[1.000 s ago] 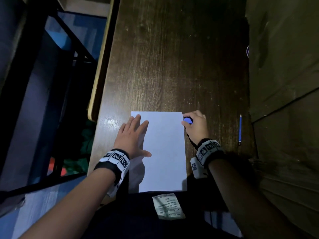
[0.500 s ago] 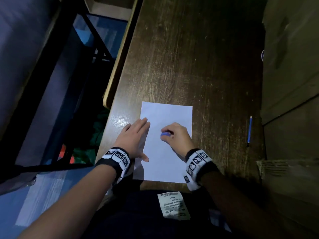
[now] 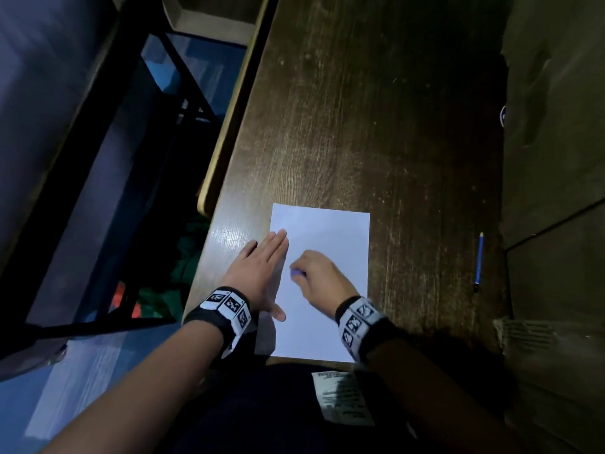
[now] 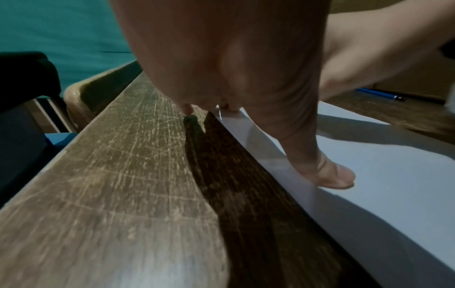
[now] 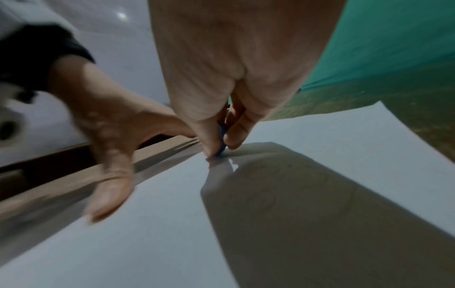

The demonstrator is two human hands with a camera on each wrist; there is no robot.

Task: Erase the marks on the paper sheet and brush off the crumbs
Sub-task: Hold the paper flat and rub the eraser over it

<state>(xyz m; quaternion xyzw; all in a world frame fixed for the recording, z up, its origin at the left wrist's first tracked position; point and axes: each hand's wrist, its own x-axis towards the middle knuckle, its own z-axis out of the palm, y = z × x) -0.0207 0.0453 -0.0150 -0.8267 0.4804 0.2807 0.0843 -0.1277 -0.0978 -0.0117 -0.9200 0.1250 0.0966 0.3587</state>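
Note:
A white paper sheet lies on the dark wooden desk near its front edge. My left hand lies flat with straight fingers across the sheet's left edge, its thumb pressing on the paper. My right hand pinches a small blue eraser between thumb and fingers and presses it to the sheet's middle-left, close to the left hand. In the right wrist view the eraser touches the paper. Marks and crumbs are too faint to make out.
A blue pen lies on the desk to the right of the sheet. The desk's left edge drops to a dark metal frame and floor. A brown wall or panel borders the desk on the right.
My right hand carried the eraser from the sheet's upper right corner onto the paper, then further left beside the left hand. The left hand stayed flat on the sheet.

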